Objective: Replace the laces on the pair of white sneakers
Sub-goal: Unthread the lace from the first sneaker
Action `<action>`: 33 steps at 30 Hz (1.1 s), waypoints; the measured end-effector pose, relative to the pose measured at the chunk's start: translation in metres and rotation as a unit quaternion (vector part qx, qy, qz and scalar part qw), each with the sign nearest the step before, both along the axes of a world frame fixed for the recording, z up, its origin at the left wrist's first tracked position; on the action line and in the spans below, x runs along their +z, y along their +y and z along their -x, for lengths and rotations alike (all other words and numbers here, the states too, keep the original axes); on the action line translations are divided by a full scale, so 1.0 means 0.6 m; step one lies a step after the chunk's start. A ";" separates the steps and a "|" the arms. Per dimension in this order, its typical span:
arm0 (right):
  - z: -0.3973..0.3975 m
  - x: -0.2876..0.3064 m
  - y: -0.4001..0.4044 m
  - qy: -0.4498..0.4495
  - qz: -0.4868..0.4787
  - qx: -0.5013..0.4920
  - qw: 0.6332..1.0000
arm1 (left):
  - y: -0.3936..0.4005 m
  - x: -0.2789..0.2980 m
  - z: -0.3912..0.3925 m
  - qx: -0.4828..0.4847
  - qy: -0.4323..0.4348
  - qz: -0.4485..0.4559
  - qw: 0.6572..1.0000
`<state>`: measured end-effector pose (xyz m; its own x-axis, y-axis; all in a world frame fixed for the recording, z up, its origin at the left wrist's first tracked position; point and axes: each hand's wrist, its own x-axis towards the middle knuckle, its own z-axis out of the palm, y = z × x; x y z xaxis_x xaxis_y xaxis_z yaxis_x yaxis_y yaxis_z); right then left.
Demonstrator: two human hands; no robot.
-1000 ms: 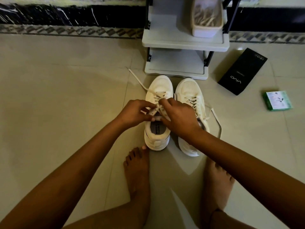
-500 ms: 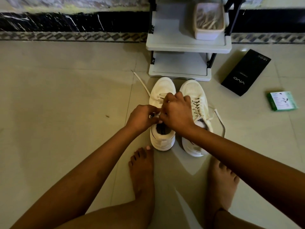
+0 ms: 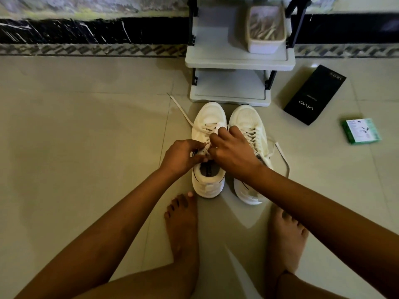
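Observation:
Two white sneakers stand side by side on the tiled floor, toes pointing away from me. My left hand (image 3: 182, 157) and my right hand (image 3: 232, 153) meet over the upper eyelets of the left sneaker (image 3: 208, 147), each pinching its white lace (image 3: 204, 151). One loose end of that lace (image 3: 180, 110) trails off to the upper left across the floor. The right sneaker (image 3: 251, 137) is laced, and its lace end (image 3: 281, 157) loops out to the right. My right forearm hides its heel.
A grey two-tier rack (image 3: 238, 59) stands just beyond the toes, carrying a clear tub of laces (image 3: 266, 29). A black phone box (image 3: 314, 94) and a small green box (image 3: 361, 130) lie to the right. My bare feet (image 3: 183, 223) rest behind the heels.
Both hands have stayed at the left sneaker's upper eyelets, working the lace with small finger shifts. The camera has tilted slightly, so the scene sits lower in the frame.

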<state>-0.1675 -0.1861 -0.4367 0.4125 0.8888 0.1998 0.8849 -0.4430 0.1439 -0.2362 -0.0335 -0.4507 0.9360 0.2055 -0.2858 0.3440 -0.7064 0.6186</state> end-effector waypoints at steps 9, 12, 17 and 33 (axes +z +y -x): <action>-0.008 0.045 0.017 0.630 -0.167 -0.219 0.726 | 0.000 0.008 0.004 -0.017 -0.011 0.008 1.000; -0.002 0.021 0.014 0.360 -0.027 -0.129 0.924 | -0.002 0.011 0.003 -0.021 -0.005 -0.001 1.000; 0.002 0.020 0.011 0.102 -0.018 -0.040 0.994 | -0.002 0.010 0.004 -0.014 0.000 0.005 1.000; -0.023 0.051 0.013 0.572 -0.147 -0.170 0.789 | -0.006 0.007 -0.001 -0.013 0.029 -0.088 0.996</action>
